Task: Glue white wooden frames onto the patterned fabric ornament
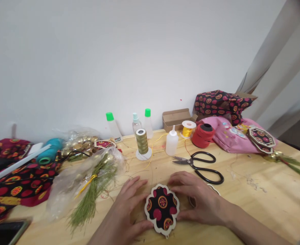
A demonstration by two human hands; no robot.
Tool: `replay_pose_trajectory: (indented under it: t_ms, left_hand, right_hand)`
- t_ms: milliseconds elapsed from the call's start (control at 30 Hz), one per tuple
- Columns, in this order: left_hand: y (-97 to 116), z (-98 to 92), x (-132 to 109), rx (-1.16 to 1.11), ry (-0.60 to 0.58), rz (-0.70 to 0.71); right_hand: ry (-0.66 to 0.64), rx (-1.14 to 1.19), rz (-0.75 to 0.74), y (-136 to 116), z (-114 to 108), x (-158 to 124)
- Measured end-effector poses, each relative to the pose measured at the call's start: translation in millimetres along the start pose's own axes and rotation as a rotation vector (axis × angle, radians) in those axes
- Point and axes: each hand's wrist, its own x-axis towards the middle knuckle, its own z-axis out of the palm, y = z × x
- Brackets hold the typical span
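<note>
A lobed wooden plaque [162,208] covered with black cloth bearing red and yellow circles lies on the wooden table [254,200] near its front edge. My left hand [125,212] rests flat against the plaque's left edge, its fingers stretched out. On the plaque's right edge my right hand [198,199] lies with curved fingers, and beneath it sits a second pale shape [214,188], mostly hidden. Both hands touch the plaque from the sides.
Black scissors [201,165] lie just behind my right hand. Further back stand a gold thread cone [142,142], a white squeeze bottle [171,141], green-capped bottles [147,123], yellow and red spools [203,135]. A plastic bag of green fibres [88,185] and patterned cloth [14,183] lie left; pink fabric [231,136] right.
</note>
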Motion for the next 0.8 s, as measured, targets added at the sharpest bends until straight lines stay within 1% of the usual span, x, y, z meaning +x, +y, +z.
replay_pose_trajectory:
  t_ms: [100, 167, 233, 333, 467, 633, 800]
  left_hand:
    - [0, -2.3, 1, 0.025, 0.047, 0.042]
    - [2, -4.4, 2, 0.037, 0.089, 0.043]
    - [4, -6.6, 3, 0.023, 0.111, 0.012]
    - [9, -8.7, 4, -0.056, 0.138, -0.036]
    - [12, -8.5, 4, -0.143, 0.193, -0.066]
    - [9, -4.7, 3, -0.190, 0.193, -0.089]
    - [7, -1.7, 1, -0.202, 0.173, -0.133]
  right_hand:
    - [0.027, 0.058, -0.014, -2, -2, 2]
    - [0.052, 0.098, 0.002, -3, -2, 2]
    - [0.067, 0.112, 0.048, -4, -1, 0]
    - [0.081, 0.100, 0.102, -3, 2, -3]
    - [0.123, 0.094, 0.084, -3, 5, -5]
    - [0.165, 0.100, 0.048, -4, 5, -4]
    - [0.213, 0.092, 0.076, -2, 9, -6]
